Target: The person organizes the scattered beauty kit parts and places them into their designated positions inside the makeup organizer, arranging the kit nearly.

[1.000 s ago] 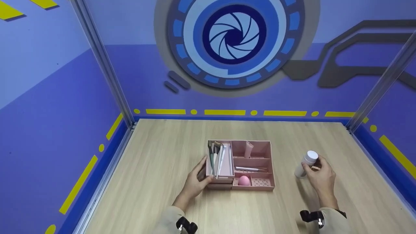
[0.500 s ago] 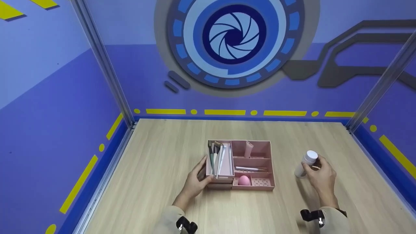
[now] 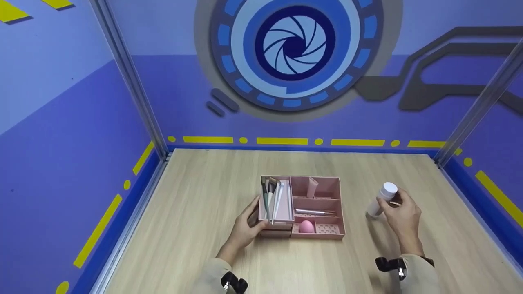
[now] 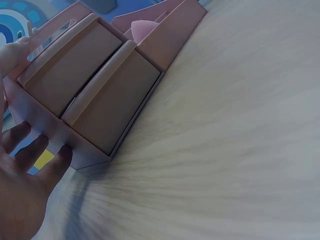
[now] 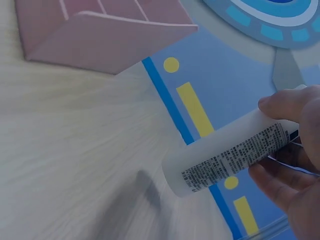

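A pink desktop organizer (image 3: 318, 236) stands on the table, with drawers at its left front. My left hand (image 3: 244, 231) holds its left front corner, the thumb at the upper front edge and the fingers against the side wall, as the left wrist view also shows. Several makeup brushes (image 3: 271, 200) lie in its top left tray. The right compartments hold a pink tube (image 3: 312, 188), thin silvery sticks (image 3: 314, 212) and a pink makeup sponge (image 3: 307, 226). To the right, my right hand (image 3: 404, 216) grips a white bottle (image 5: 225, 155) near its white cap; it tilts and appears raised off the table.
The wooden table (image 3: 204, 171) is bounded by a blue back wall (image 3: 171, 94) and side walls with metal corner posts. Bare wood lies between the organizer and the bottle. One small front compartment (image 3: 328, 229) has a perforated floor.
My right hand has moved slightly up and to the left in the head view, with the bottle in it. The left hand and the organizer have stayed put.
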Demonstrator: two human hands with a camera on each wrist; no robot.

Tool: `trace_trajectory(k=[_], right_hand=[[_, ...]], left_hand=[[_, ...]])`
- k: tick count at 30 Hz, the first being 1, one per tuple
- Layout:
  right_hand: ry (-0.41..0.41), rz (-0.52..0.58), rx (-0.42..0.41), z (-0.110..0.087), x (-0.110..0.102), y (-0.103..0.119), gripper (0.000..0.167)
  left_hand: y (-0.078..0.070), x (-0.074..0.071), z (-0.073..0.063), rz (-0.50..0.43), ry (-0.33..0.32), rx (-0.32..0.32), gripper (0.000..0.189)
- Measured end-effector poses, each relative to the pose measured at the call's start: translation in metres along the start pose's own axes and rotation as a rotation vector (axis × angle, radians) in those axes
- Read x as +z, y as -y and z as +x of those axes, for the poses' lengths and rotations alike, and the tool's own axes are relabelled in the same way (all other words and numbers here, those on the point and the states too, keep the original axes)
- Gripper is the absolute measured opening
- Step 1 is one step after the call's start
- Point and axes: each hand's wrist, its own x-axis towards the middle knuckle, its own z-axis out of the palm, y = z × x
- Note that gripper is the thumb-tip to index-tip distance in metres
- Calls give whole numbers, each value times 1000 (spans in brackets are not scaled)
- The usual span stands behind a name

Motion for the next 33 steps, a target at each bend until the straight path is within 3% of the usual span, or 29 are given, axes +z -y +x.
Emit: trace_trajectory(k=[12, 25, 33], right_hand=[[-31, 15, -87, 7, 4, 28, 48], [-102, 140, -241, 15, 16, 56, 47], [-99, 187, -274, 14, 27, 73, 47]], left_hand=[[0, 0, 0, 22, -1, -8, 81], [-2, 1, 0, 28, -11, 4, 81], [0, 0, 0, 12, -1, 0, 80]])
